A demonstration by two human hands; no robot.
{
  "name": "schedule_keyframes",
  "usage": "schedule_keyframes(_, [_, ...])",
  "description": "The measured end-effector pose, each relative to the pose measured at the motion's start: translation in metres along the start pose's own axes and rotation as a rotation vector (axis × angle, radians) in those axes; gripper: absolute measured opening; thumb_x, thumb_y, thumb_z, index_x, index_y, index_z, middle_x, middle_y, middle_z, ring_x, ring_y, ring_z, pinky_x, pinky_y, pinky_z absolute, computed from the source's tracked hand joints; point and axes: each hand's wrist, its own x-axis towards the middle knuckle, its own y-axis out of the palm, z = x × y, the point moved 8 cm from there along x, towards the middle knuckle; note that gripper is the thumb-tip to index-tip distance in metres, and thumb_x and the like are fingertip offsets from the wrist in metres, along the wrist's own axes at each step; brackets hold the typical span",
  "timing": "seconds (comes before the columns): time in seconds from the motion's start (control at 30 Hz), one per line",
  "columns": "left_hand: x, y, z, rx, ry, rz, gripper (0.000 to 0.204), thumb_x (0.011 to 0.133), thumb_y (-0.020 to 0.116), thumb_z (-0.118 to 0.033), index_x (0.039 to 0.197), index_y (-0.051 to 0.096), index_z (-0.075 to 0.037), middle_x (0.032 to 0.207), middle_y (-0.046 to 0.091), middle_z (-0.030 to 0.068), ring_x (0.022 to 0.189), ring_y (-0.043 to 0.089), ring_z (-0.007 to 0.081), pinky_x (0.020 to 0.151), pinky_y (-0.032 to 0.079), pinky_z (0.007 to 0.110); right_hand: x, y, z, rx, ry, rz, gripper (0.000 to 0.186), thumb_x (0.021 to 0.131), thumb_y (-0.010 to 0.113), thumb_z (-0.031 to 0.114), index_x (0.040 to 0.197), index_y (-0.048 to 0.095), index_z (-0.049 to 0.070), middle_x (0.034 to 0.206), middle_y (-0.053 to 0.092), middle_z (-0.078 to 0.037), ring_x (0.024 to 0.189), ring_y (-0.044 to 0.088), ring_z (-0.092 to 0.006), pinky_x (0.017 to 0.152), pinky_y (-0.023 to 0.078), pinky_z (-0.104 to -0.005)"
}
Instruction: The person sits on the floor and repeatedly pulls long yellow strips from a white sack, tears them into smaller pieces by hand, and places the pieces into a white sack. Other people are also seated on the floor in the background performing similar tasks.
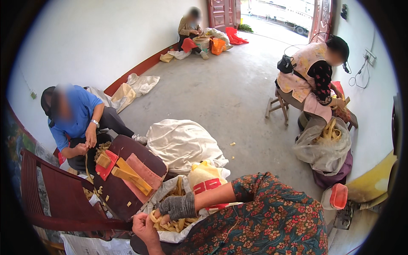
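Low in the view, my bare left hand (145, 228) is closed, pinching the end of a pale yellow strip (154, 217). My right hand (177, 208), in a grey fingerless knitted glove, reaches in from the right in a floral sleeve. Its fingers are closed around the same strip, close to my left hand; its fingertips are partly hidden. Beneath both hands, an open white sack (171, 236) holds many similar curled yellow strips (182, 223). I cannot tell what the strips are made of.
Left of the sack, a dark red chair (121, 151) carries wooden blocks (132, 176) and a red pad (106, 165). A white cloth sack (180, 142) lies ahead. Co-workers sit at left (78, 114), right (308, 74) and far back (190, 29). A plastic bag of strips (325, 144) stands right.
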Motion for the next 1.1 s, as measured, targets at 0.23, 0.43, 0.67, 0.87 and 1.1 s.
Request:
schedule_keyframes(0.23, [-0.006, 0.000, -0.012, 0.170, -0.011, -0.123, 0.004, 0.085, 0.052, 0.000, 0.086, 0.053, 0.003, 0.081, 0.054, 0.0032, 0.072, 0.050, 0.0083, 0.065, 0.042, 0.022, 0.006, -0.014, -0.025, 0.089, -0.094, -0.372, 0.032, 0.074, 0.066, 0.018, 0.096, 0.048, 0.005, 0.092, 0.054, -0.006, 0.088, 0.053, -0.0148, 0.076, 0.043, -0.0279])
schedule_keyframes(0.43, [0.007, -0.014, -0.007, 0.102, 0.081, -0.096, 0.004, 0.083, 0.054, 0.004, 0.084, 0.057, 0.001, 0.075, 0.059, 0.0032, 0.066, 0.056, 0.0074, 0.062, 0.045, 0.021, 0.000, -0.016, -0.071, 0.732, 0.438, -0.163, 0.022, 0.080, 0.064, 0.024, 0.088, 0.051, 0.010, 0.066, 0.051, 0.000, 0.054, 0.047, -0.0086, 0.050, 0.041, -0.0211])
schedule_keyframes(0.67, [0.003, -0.038, 0.008, 0.121, 0.037, -0.102, 0.017, 0.079, 0.062, -0.001, 0.096, 0.059, 0.002, 0.088, 0.062, 0.0088, 0.078, 0.060, 0.0149, 0.072, 0.048, 0.025, -0.001, -0.030, -0.050, 0.699, 0.503, -0.453, 0.023, 0.084, 0.057, 0.032, 0.082, 0.048, 0.011, 0.056, 0.043, 0.001, 0.043, 0.034, -0.0042, 0.041, 0.025, -0.0172])
schedule_keyframes(0.87, [0.000, 0.010, -0.006, 0.665, 0.233, 0.152, 0.037, 0.073, 0.062, -0.002, 0.109, 0.056, -0.004, 0.109, 0.056, 0.0147, 0.101, 0.053, 0.0322, 0.086, 0.043, 0.037, 0.013, -0.006, -0.060, 0.532, 0.499, -0.304, 0.017, 0.077, 0.063, 0.021, 0.075, 0.053, 0.008, 0.061, 0.056, -0.002, 0.051, 0.055, -0.0099, 0.045, 0.042, -0.0221])
schedule_keyframes(1.1, [-0.005, 0.019, 0.028, 0.855, 0.208, 0.247, 0.035, 0.075, 0.054, 0.002, 0.110, 0.054, -0.004, 0.096, 0.052, 0.0132, 0.090, 0.053, 0.0318, 0.077, 0.045, 0.038, 0.016, 0.013, -0.076, 0.035, 0.457, -0.069, 0.034, 0.077, 0.056, 0.034, 0.074, 0.059, 0.000, 0.065, 0.060, -0.016, 0.060, 0.060, -0.0257, 0.056, 0.047, -0.0351])
